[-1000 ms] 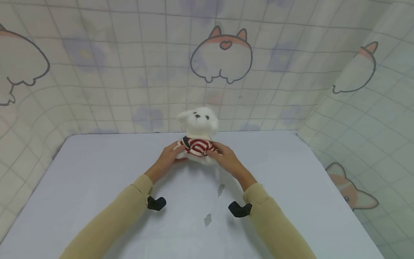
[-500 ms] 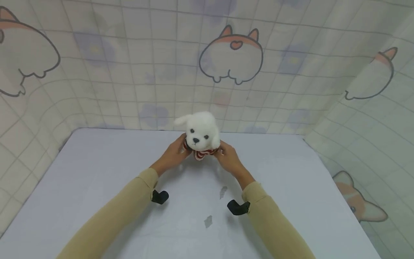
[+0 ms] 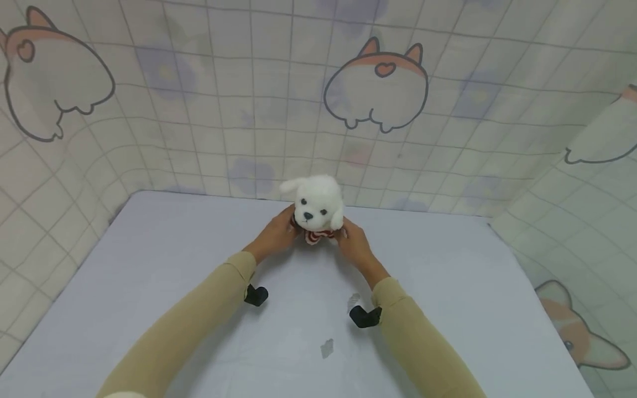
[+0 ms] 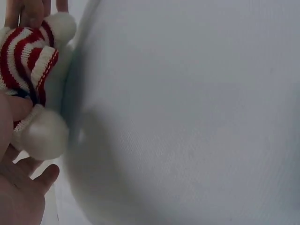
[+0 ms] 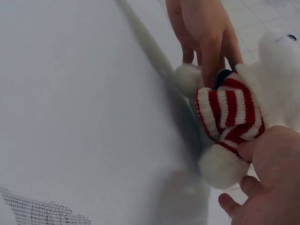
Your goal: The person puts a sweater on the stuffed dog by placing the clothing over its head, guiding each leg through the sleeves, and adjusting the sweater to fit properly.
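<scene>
Near the table's far edge, a white plush dog (image 3: 319,205) in a red-and-white striped knit sweater (image 5: 232,110) is held between both hands, its face toward the head camera. My left hand (image 3: 277,233) grips one side of its body, and my right hand (image 3: 354,242) grips the other. In the right wrist view, the right thumb presses on the striped sweater above a round white paw (image 5: 224,166). Another fluffy paw (image 4: 44,135) shows in the left wrist view beside the left fingers. The dog's back is hidden.
The white table (image 3: 199,265) spreads around the hands, with small grey patches (image 3: 327,348) on its surface. Behind it hangs a checked curtain (image 3: 239,94) with cartoon corgi prints, which continues along both sides.
The dog's head has tipped forward and down toward the camera, hiding most of its sweater in the head view. Both hands have kept their hold. The head view has shifted slightly.
</scene>
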Tool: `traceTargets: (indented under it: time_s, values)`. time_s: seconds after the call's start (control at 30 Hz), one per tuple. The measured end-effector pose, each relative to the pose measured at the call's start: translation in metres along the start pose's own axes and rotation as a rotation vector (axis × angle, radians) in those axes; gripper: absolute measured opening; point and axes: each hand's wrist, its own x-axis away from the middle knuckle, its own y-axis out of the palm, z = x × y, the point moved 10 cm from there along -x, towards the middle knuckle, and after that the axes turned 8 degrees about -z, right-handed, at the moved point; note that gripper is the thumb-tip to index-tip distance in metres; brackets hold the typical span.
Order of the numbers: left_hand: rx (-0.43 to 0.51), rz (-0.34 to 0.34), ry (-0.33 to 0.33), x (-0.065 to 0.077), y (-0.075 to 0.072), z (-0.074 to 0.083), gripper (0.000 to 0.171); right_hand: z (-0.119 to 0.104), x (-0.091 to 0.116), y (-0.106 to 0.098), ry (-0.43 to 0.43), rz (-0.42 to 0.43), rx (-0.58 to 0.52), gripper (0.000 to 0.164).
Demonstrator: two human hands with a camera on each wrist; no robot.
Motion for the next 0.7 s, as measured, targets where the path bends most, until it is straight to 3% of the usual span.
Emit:
traceTargets:
  time_s: [0.17, 0.43, 0.7]
  values:
    - [-0.006, -0.047, -0.042, 0.002, 0.002, -0.010, 0.057, -0.001, 0.000, 0.007, 0.018, -0.007, 0.007, 0.054]
    - [0.016, -0.002, -0.028, 0.003, -0.013, 0.004, 0.065, -0.008, 0.013, -0.015, -0.032, 0.056, 0.025, 0.055]
    - [-0.192, -0.008, -0.088, 0.029, -0.022, 0.015, 0.071, -0.020, 0.030, -0.030, -0.128, 0.128, 0.068, 0.047]
